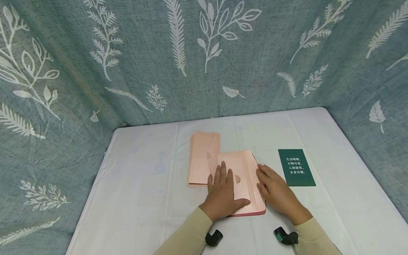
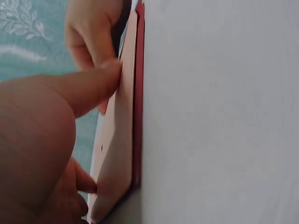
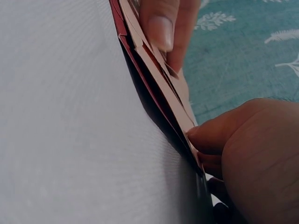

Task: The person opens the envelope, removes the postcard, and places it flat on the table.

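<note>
A pale pink envelope [image 1: 242,166] with a small round notch lies on the table, a dark red layer showing along its lower edge. My left hand [image 1: 223,198] rests on it with straight, slightly spread fingers, the thumb reaching toward the folded strip on its right. At the right edge my right hand [image 1: 277,189] pinches the paper between thumb and fingers. In the right wrist view, the edge of the pink paper [image 3: 161,79] is slightly lifted, with gaps between its layers and the red layer [image 3: 133,53] below.
Several more pink envelopes [image 1: 199,159] lie in a stack, partly under the left side of the handled one. A dark green card [image 1: 296,168] with white characters lies right of my right hand. The white-covered table [image 1: 140,177] meets a leaf-patterned curtain [image 1: 191,88] behind.
</note>
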`<state>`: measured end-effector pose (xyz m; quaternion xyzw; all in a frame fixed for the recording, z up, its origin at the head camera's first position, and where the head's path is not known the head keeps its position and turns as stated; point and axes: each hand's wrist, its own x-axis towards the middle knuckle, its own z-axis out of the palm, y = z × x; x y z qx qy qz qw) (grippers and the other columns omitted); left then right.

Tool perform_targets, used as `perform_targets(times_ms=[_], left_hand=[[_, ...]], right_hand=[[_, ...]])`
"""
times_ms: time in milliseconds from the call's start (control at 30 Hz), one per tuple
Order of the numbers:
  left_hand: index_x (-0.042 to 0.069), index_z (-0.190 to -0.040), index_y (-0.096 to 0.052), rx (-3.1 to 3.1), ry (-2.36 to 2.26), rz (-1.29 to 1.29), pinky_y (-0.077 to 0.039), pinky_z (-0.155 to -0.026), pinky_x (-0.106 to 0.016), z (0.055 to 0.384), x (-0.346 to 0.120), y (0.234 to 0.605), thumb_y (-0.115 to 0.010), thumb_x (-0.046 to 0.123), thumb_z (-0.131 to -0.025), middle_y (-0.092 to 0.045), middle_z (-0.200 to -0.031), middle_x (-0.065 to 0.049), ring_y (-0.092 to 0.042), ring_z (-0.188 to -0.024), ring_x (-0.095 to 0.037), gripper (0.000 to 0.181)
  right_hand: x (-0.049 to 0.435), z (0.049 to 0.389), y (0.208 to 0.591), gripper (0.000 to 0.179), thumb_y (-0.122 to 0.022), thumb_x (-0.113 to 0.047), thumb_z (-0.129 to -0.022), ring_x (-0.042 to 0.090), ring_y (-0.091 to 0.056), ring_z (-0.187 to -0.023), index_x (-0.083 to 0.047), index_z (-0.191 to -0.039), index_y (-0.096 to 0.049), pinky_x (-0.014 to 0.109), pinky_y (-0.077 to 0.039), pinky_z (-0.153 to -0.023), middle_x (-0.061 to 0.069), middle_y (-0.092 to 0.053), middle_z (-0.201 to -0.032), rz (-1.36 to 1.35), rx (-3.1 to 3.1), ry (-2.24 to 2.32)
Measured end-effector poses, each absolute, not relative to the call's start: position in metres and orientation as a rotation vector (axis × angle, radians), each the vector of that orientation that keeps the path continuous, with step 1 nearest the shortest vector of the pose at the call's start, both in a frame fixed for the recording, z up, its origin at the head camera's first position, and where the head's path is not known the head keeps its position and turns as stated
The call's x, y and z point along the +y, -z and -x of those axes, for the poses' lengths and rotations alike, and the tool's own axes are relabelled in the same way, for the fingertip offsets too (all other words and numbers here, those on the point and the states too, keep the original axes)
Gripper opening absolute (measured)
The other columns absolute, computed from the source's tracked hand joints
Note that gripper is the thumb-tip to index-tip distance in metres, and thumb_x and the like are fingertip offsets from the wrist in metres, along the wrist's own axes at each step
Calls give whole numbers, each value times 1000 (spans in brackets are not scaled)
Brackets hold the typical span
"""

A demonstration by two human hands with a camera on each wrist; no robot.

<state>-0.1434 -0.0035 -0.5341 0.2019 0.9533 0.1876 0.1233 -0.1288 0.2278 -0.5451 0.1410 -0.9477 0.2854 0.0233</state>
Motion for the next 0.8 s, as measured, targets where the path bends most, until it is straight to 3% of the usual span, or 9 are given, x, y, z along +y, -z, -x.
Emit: perform_targets(times_ms=[267, 800], left_hand=[[-9, -169, -19, 2808, -639, -519, -4, -126, -65, 140, 14, 539, -76, 72, -91, 5, -177, -29, 8, -163, -45, 126], [-7, -167, -28, 2921, -715, -504, -14, -124, -66, 135, 33, 548, -80, 67, -90, -3, -177, -30, -2, -163, -48, 118]], right_hand=[[228, 129, 545, 55, -70, -10, -105, 44, -38, -154, 7, -155, -54, 60, -36, -119, 23, -46, -165, -433, -2940, -875], [233, 129, 544, 51, -66, -4, -106, 45, -37, -155, 7, -155, -54, 61, -35, -119, 22, -46, -165, -484, -2929, -903]])
